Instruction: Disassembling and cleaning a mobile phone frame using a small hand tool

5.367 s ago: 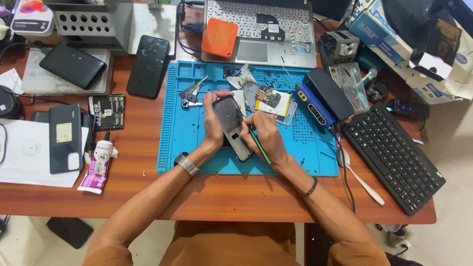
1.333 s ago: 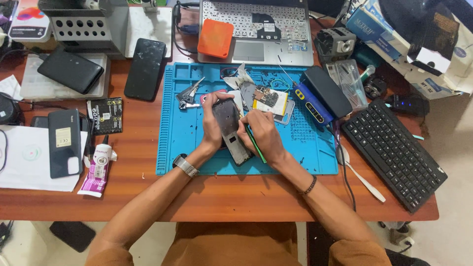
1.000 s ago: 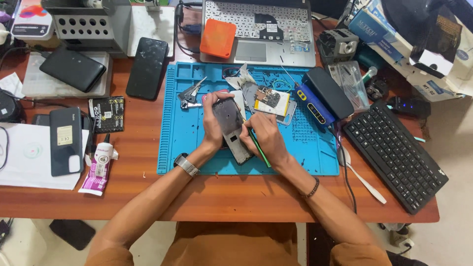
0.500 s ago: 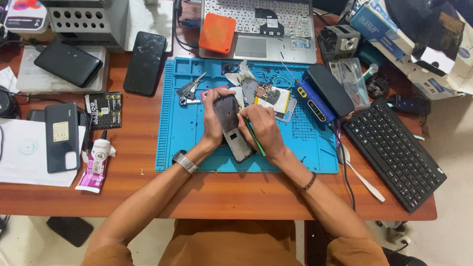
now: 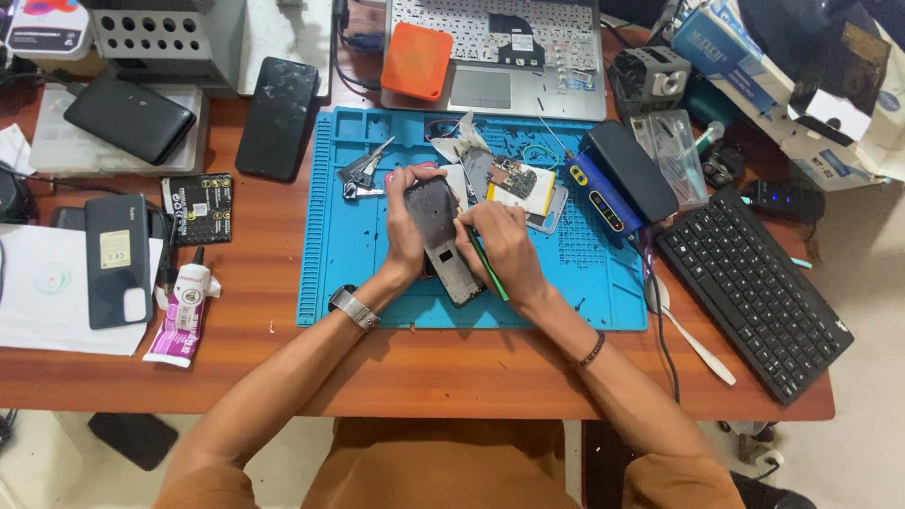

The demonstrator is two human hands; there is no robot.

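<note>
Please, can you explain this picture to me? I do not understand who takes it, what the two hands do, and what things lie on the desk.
A camera on the person's head looks down at their own two hands over a blue mat on a wooden desk. The left hand holds an opened phone at its edge. The right hand holds a green tool against the phone. Around them lie tweezers, a circuit board, a glue tube, a black keyboard, a laptop with an orange box on it, and other phones.
</note>
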